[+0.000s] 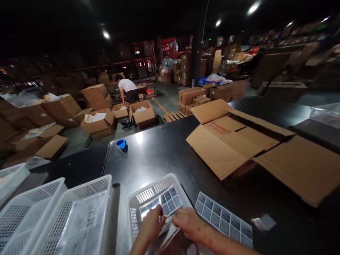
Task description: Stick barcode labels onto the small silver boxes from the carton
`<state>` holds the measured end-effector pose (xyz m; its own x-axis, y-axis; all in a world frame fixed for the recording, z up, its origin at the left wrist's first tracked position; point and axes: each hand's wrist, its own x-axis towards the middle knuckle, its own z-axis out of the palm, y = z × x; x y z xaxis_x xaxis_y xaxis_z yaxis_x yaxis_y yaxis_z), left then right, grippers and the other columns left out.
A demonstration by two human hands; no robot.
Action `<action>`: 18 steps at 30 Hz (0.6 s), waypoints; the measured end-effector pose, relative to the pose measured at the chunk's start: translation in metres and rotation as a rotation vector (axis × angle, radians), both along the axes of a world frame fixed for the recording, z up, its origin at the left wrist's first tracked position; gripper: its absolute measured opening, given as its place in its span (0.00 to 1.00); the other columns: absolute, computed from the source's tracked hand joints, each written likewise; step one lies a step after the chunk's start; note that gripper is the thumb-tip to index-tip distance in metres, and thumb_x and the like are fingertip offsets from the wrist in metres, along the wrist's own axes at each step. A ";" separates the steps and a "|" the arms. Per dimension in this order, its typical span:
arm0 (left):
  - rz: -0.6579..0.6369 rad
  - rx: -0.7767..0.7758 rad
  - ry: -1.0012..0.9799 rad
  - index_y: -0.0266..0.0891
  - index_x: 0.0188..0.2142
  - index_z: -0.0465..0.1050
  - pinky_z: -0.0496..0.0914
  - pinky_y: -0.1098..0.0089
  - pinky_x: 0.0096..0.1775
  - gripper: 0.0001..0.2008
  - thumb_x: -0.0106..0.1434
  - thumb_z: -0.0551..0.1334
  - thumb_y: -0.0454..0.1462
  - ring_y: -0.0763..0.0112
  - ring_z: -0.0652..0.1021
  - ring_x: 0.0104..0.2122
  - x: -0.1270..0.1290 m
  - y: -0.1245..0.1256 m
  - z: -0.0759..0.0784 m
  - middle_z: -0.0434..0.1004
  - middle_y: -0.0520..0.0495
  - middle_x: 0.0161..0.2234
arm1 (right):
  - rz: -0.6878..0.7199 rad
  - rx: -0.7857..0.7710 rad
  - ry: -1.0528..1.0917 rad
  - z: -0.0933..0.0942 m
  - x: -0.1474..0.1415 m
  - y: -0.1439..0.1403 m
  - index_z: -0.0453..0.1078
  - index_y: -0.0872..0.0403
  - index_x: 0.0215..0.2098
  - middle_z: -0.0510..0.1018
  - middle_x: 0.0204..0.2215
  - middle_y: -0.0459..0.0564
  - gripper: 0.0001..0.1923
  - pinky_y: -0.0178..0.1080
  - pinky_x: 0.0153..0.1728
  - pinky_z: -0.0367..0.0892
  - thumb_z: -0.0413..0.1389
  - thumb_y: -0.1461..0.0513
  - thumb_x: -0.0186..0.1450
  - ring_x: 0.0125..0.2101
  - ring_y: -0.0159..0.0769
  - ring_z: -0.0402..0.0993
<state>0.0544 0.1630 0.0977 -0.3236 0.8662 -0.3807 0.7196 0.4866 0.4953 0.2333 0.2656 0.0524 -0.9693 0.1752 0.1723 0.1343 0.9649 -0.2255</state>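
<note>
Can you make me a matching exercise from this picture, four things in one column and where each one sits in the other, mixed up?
Things:
1. blue tape roll
2. label sheet
3. open cardboard box
4. small white basket

Places:
A. under both hands
B. flat on the black table, right of the small basket
C. far left corner of the table
D. right half of the table, flaps spread

Pairs: 1-C, 2-B, 3-D, 4-A
</note>
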 end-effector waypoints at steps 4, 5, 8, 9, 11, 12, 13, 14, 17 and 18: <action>-0.087 0.056 0.046 0.41 0.54 0.73 0.72 0.57 0.48 0.20 0.62 0.60 0.36 0.53 0.82 0.46 0.006 0.010 0.028 0.86 0.44 0.42 | 0.070 0.124 0.081 0.019 -0.005 -0.003 0.68 0.49 0.31 0.81 0.25 0.41 0.06 0.40 0.27 0.63 0.62 0.59 0.61 0.29 0.37 0.77; -0.106 0.072 0.050 0.42 0.55 0.74 0.71 0.56 0.49 0.20 0.63 0.60 0.38 0.53 0.82 0.47 0.007 0.011 0.037 0.86 0.45 0.42 | 0.089 0.154 0.114 0.025 -0.006 -0.003 0.68 0.49 0.31 0.81 0.25 0.41 0.06 0.41 0.27 0.64 0.61 0.60 0.63 0.29 0.37 0.77; -0.175 0.175 0.043 0.45 0.53 0.78 0.70 0.53 0.52 0.18 0.66 0.58 0.43 0.51 0.80 0.49 0.011 0.007 0.065 0.86 0.45 0.44 | 0.145 0.207 0.237 0.047 -0.006 -0.004 0.68 0.49 0.31 0.81 0.26 0.42 0.06 0.42 0.29 0.65 0.60 0.63 0.65 0.30 0.37 0.77; -0.197 0.217 0.037 0.45 0.51 0.80 0.70 0.53 0.52 0.18 0.67 0.57 0.44 0.51 0.80 0.49 0.012 0.004 0.074 0.86 0.44 0.44 | 0.161 0.218 0.285 0.055 -0.005 -0.005 0.68 0.48 0.30 0.81 0.26 0.42 0.07 0.42 0.29 0.65 0.59 0.65 0.65 0.30 0.37 0.77; -0.214 0.284 0.028 0.46 0.46 0.82 0.70 0.54 0.51 0.16 0.67 0.58 0.46 0.51 0.79 0.47 0.015 -0.003 0.089 0.86 0.42 0.42 | 0.187 0.244 0.373 0.073 -0.003 -0.006 0.69 0.48 0.30 0.80 0.26 0.44 0.10 0.43 0.28 0.66 0.56 0.69 0.65 0.27 0.38 0.77; -0.200 0.304 0.025 0.47 0.43 0.83 0.69 0.55 0.50 0.15 0.66 0.59 0.45 0.52 0.79 0.46 0.016 -0.007 0.094 0.86 0.42 0.40 | 0.211 0.257 0.407 0.083 -0.002 -0.006 0.70 0.48 0.30 0.80 0.25 0.45 0.12 0.43 0.27 0.66 0.54 0.71 0.65 0.27 0.38 0.76; -0.171 0.317 0.020 0.47 0.41 0.83 0.69 0.56 0.50 0.13 0.65 0.60 0.45 0.53 0.78 0.45 0.018 -0.011 0.098 0.85 0.42 0.38 | 0.241 0.263 0.432 0.093 -0.001 -0.007 0.70 0.47 0.30 0.79 0.25 0.46 0.14 0.43 0.27 0.66 0.52 0.72 0.66 0.26 0.37 0.76; -0.135 0.333 0.012 0.46 0.39 0.84 0.69 0.57 0.50 0.12 0.64 0.61 0.44 0.55 0.78 0.43 0.019 -0.014 0.101 0.85 0.42 0.36 | 0.276 0.263 0.454 0.102 0.000 -0.008 0.71 0.47 0.30 0.79 0.25 0.47 0.16 0.43 0.26 0.66 0.50 0.73 0.66 0.26 0.37 0.77; 0.008 0.389 -0.037 0.43 0.35 0.83 0.69 0.60 0.46 0.10 0.61 0.63 0.42 0.58 0.78 0.40 0.027 -0.024 0.104 0.83 0.44 0.33 | 0.375 0.249 0.493 0.126 0.005 -0.017 0.75 0.46 0.35 0.81 0.28 0.50 0.17 0.43 0.28 0.68 0.49 0.71 0.68 0.28 0.38 0.78; 0.061 0.410 -0.065 0.42 0.35 0.83 0.69 0.61 0.45 0.10 0.60 0.64 0.42 0.59 0.77 0.38 0.030 -0.027 0.104 0.82 0.45 0.32 | 0.394 0.253 0.503 0.132 0.008 -0.021 0.76 0.47 0.38 0.81 0.30 0.51 0.17 0.43 0.30 0.69 0.49 0.71 0.69 0.30 0.37 0.79</action>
